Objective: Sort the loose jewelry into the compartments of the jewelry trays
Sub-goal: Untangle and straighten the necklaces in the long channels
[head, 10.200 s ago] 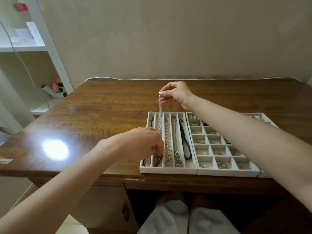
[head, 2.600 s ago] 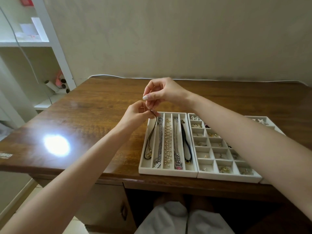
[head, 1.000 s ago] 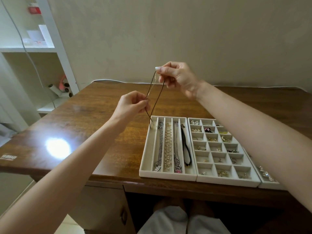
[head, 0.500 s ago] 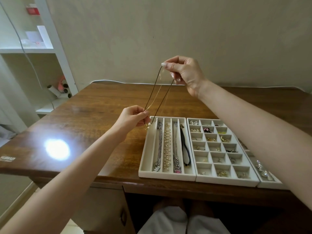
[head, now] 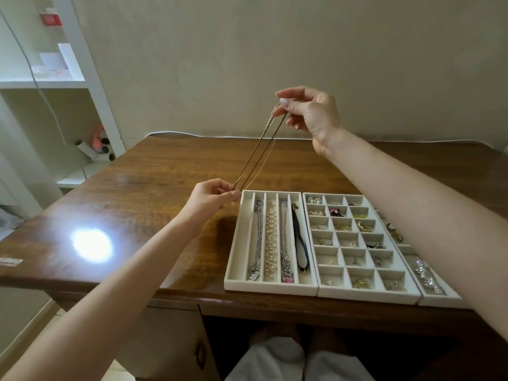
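A thin dark-and-gold cord necklace (head: pixel 257 155) is stretched taut in the air above the table. My right hand (head: pixel 308 114) pinches its upper end high up. My left hand (head: pixel 211 198) pinches its lower end just left of the long-slot tray (head: pixel 236 259). That white tray holds a silver chain, a pearl strand, another chain and a black cord in its slots; its leftmost slot (head: pixel 243 237) holds nothing. Beside it stands a grid tray (head: pixel 365 295) with small earrings and rings in many cells.
A third tray (head: pixel 439 296) with sparkly pieces pokes out from under my right forearm. The wooden table (head: pixel 143 204) has a bright light glare at the left. A white shelf unit (head: pixel 82 86) stands at the far left, and my knees show below the table.
Both hands lifted the cord necklace out of the leftmost slot and drew it taut. In the last half second the left hand shifted a little left and the right hand stayed high.
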A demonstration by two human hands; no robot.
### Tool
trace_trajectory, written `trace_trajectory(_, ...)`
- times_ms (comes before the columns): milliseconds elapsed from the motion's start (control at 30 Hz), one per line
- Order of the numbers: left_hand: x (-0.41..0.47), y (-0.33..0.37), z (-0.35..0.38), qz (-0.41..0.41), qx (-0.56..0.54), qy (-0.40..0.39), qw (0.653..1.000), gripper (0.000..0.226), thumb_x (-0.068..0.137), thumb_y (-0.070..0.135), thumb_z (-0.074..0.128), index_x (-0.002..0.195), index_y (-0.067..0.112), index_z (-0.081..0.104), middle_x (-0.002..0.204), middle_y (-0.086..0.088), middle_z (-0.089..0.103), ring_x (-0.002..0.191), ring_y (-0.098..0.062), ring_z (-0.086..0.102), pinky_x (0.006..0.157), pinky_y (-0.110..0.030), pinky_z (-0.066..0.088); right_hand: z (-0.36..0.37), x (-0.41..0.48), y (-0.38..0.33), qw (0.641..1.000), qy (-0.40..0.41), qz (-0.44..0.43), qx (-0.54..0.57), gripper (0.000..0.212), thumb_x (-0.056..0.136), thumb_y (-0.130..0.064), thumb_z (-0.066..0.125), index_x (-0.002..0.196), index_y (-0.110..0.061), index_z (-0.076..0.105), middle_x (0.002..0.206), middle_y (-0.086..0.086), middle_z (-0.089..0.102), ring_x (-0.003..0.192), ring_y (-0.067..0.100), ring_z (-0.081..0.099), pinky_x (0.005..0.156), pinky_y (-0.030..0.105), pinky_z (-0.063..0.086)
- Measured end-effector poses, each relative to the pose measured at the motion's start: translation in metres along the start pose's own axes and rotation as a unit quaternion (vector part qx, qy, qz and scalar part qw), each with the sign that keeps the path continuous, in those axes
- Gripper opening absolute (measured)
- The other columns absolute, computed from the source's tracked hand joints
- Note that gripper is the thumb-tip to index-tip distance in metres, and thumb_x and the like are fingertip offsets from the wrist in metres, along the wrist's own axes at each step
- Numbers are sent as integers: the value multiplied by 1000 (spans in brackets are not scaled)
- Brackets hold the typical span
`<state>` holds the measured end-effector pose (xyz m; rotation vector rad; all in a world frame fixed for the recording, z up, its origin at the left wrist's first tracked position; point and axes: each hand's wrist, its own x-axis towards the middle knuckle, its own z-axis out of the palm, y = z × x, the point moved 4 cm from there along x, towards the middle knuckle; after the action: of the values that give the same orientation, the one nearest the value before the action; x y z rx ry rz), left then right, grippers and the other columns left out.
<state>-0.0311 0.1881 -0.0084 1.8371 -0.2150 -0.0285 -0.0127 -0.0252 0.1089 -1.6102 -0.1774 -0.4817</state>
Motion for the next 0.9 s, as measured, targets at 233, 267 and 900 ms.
trace_trajectory(233, -8, 3, 3, 27, -32, -51, 998, 11, 79, 1, 69, 85, 8, 63, 82, -10, 65, 79, -16, 64, 81, -34, 55, -7, 3, 9, 998, 3, 51, 41, 24, 88, 5, 51, 96, -6, 70, 72, 6, 65, 58, 13, 62, 57, 22, 52)
trace_trajectory(267, -9, 3, 2, 37, -39, -54, 997, 11, 80, 0, 68, 85, 8, 63, 81, -8, 65, 76, -13, 65, 79, -32, 55, -8, 4, 12, 996, -1, 67, 51, 24, 86, 5, 51, 95, -6, 70, 70, 5, 63, 57, 12, 60, 57, 23, 53)
trace_trajectory(900, -50, 35, -10, 258, 110, 63, 958, 10, 75, 2, 73, 82, 7, 69, 81, 1, 62, 69, -15, 61, 70, -32, 56, -23, 1, 74, 980, -54, 183, -63, 22, 88, 11, 54, 106, 4, 64, 95, 12, 66, 80, 19, 69, 71, 22, 58)
